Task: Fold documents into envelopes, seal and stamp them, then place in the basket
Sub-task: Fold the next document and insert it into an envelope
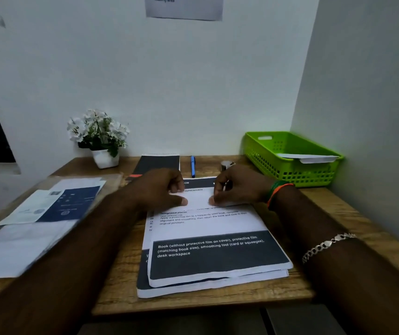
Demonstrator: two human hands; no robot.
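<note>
A stack of printed documents [214, 257] lies in the middle of the wooden desk [121, 269]. The top sheet [197, 198] is folded over at its far end. My left hand [159, 189] and my right hand [239, 187] both pinch that folded flap, thumbs on its near edge, fingers curled above it. A green plastic basket [287, 174] stands at the back right corner with a white envelope [314, 157] lying across its rim. Several envelopes and papers [43, 213] lie at the left under a clear sleeve.
A white pot of white flowers [100, 139] stands at the back left. A dark notebook [157, 164], a blue pen [192, 165] and a small round stamp or tape roll [226, 164] lie along the back. Walls close in behind and to the right.
</note>
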